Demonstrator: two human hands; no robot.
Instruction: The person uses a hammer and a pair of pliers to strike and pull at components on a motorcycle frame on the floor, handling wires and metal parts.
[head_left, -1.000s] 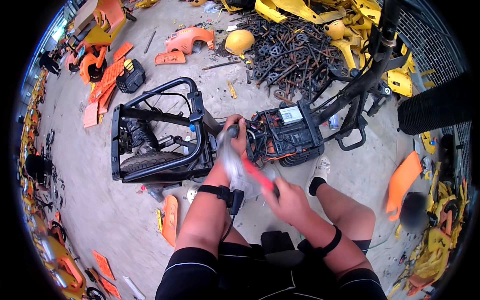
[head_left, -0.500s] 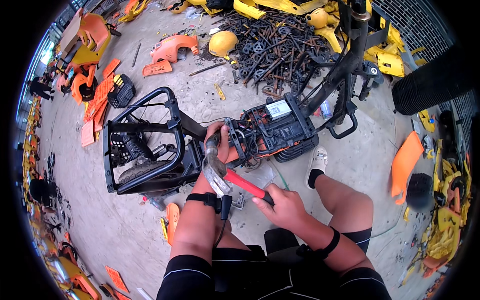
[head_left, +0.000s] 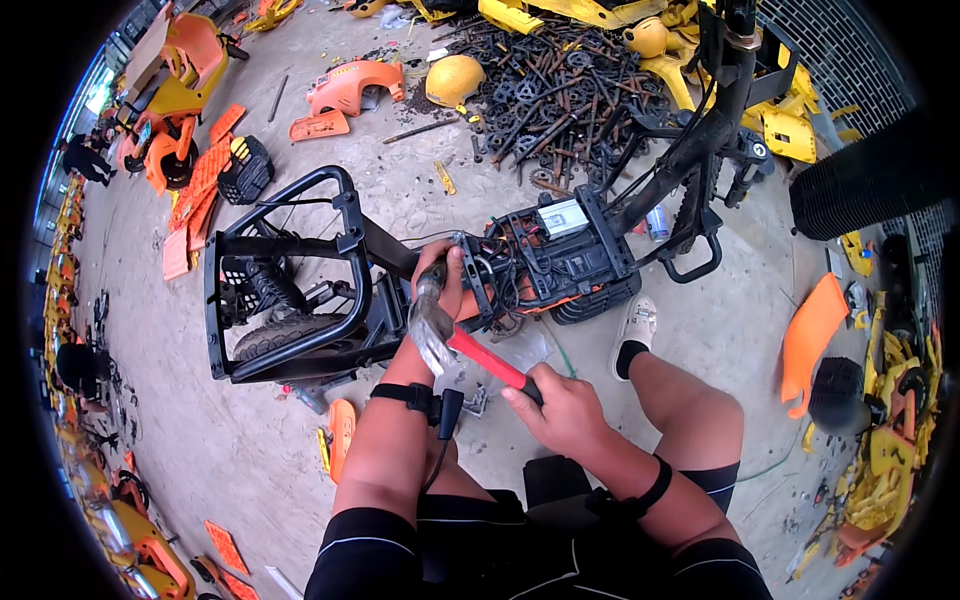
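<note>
A claw hammer with a red handle and a metal head is in my right hand, which grips the black end of the handle. The hammer's head is in front of my left wrist and covers part of it. My left hand is closed at the middle of a stripped black scooter frame, beside its cross bracket. Whatever its fingers hold is hidden. Just right of that hand, wires run into a black battery compartment with a silver box on top.
Beyond the frame lies a heap of rusty metal parts, with a yellow helmet-like shell beside it. Orange panels and yellow plastic parts lie to the right. The frame's steering column rises at the upper right.
The hammer's head has shifted slightly up and turned a little over my left wrist. Both hands keep their places on the frame and handle. The whole view has shifted slightly.
</note>
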